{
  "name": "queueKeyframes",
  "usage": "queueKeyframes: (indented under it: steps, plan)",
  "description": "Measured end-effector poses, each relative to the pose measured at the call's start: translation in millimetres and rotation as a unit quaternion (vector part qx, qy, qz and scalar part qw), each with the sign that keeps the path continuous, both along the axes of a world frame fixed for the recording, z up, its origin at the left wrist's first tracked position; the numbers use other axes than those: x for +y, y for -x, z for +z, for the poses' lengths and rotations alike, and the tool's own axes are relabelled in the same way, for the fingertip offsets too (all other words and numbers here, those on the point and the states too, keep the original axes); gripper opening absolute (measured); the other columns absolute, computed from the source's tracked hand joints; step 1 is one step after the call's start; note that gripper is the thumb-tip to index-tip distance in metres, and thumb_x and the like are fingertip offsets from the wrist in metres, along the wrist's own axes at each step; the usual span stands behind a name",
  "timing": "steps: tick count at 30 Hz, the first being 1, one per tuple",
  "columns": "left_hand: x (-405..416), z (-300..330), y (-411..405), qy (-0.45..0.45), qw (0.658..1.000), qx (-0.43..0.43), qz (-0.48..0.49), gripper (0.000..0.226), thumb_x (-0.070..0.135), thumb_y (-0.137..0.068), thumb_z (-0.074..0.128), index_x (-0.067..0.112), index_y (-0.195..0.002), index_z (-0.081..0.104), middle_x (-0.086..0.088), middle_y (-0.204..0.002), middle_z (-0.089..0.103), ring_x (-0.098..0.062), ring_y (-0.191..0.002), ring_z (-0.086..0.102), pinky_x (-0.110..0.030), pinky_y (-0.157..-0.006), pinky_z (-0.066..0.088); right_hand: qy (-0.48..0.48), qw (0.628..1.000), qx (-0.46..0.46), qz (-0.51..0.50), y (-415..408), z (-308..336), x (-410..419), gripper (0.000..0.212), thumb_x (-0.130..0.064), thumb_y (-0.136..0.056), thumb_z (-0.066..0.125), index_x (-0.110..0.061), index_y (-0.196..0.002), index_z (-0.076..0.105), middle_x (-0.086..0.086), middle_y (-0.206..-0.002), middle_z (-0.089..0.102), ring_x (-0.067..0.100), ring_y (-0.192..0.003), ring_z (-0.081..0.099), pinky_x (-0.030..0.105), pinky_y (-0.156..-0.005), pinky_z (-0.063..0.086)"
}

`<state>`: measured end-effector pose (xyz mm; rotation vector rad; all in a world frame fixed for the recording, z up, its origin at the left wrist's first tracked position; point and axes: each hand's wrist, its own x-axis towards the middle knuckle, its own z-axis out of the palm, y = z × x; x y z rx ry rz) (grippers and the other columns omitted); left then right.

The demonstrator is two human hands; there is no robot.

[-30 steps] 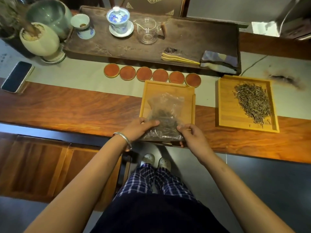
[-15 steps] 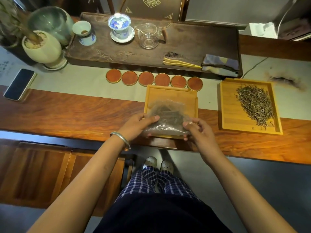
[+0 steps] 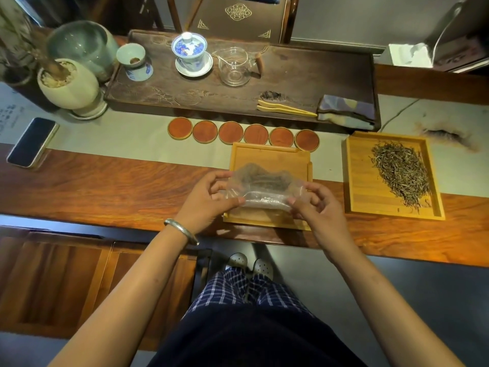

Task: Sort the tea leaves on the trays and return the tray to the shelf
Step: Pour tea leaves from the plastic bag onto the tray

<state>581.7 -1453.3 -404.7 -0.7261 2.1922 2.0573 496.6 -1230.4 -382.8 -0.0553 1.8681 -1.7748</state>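
Observation:
A clear plastic bag [image 3: 264,186] with dark tea leaves inside hangs just above a light bamboo tray [image 3: 270,157] on the wooden table. My left hand [image 3: 209,200] pinches the bag's left edge and my right hand [image 3: 315,207] pinches its right edge, the near rim stretched between them. The bag hides the tray's middle. A second bamboo tray [image 3: 362,186] to the right holds a long pile of loose grey-green tea leaves [image 3: 402,173].
Several round red coasters [image 3: 243,132] line up behind the near tray. A dark tea tray [image 3: 291,83] at the back carries a gaiwan [image 3: 191,53], glass pitcher [image 3: 235,66], tongs and cloth. A phone [image 3: 31,141] and a pot [image 3: 68,83] stand left. The table edge runs just below my hands.
Both hands have lifted the bag from the tray's near edge and drawn it up and forward. The bag's near rim now stretches between my fingers.

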Motion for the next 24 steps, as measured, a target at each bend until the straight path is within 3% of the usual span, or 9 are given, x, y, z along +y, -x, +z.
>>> queueKeyframes:
  steps: [7,11,14,16,20,24]
  plan:
    - [-3.4,12.8,14.1,-0.026,0.999,0.028,0.005,0.058,0.011,-0.07,0.078,0.01,-0.122,0.053,-0.013,-0.104,0.069,-0.02,-0.095,0.068,-0.03,-0.08,0.057,0.018,0.999,0.041,0.006,10.4,9.9,-1.0,0.047,-0.007,-0.079,0.071,-0.005,-0.121,0.053,0.002,-0.103,0.068,0.005,-0.082,0.068,0.014,-0.063,0.052]
    - [-3.4,14.9,20.4,-0.047,0.998,0.029,0.016,0.061,0.024,-0.068,0.077,0.017,-0.123,0.052,-0.009,-0.103,0.071,-0.023,-0.097,0.068,-0.035,-0.082,0.056,0.015,0.999,0.048,0.015,15.4,11.0,-1.4,0.061,-0.017,-0.07,0.075,-0.008,-0.125,0.05,0.008,-0.108,0.067,0.013,-0.087,0.068,0.02,-0.067,0.055]
    - [-3.4,14.0,22.2,-0.032,0.999,0.027,0.019,0.059,0.03,-0.071,0.075,0.025,-0.124,0.051,-0.007,-0.097,0.073,-0.025,-0.091,0.069,-0.034,-0.079,0.057,0.031,0.999,0.045,0.004,16.6,8.3,-1.4,0.069,-0.004,-0.072,0.075,-0.013,-0.132,0.042,0.016,-0.094,0.064,0.023,-0.078,0.061,0.03,-0.077,0.055]
    - [-2.3,15.2,22.7,-0.028,0.999,0.032,0.023,0.053,0.03,-0.074,0.074,0.025,-0.122,0.053,-0.007,-0.096,0.073,-0.024,-0.088,0.069,-0.028,-0.074,0.057,0.032,0.997,0.068,0.015,17.8,8.3,0.1,0.069,-0.003,-0.072,0.076,-0.016,-0.132,0.044,0.01,-0.088,0.063,0.016,-0.072,0.061,0.024,-0.074,0.055]
    - [-1.3,19.5,23.5,-0.047,0.997,0.047,0.037,0.04,0.014,-0.08,0.07,0.014,-0.118,0.057,-0.007,-0.1,0.072,-0.022,-0.09,0.069,-0.03,-0.074,0.058,-0.015,0.986,0.155,0.056,18.9,11.9,2.2,0.05,-0.004,-0.076,0.075,-0.016,-0.119,0.055,0.0,-0.087,0.065,0.007,-0.067,0.064,0.017,-0.066,0.052]
    - [0.7,26.1,23.8,-0.038,0.996,0.063,0.046,0.034,0.017,-0.078,0.07,0.017,-0.11,0.06,-0.005,-0.096,0.072,-0.017,-0.083,0.069,-0.026,-0.07,0.057,-0.033,0.979,0.196,0.037,22.0,14.7,2.3,0.021,-0.003,-0.085,0.066,-0.012,-0.103,0.063,0.002,-0.077,0.054,0.014,-0.066,0.052,0.035,-0.065,0.051]
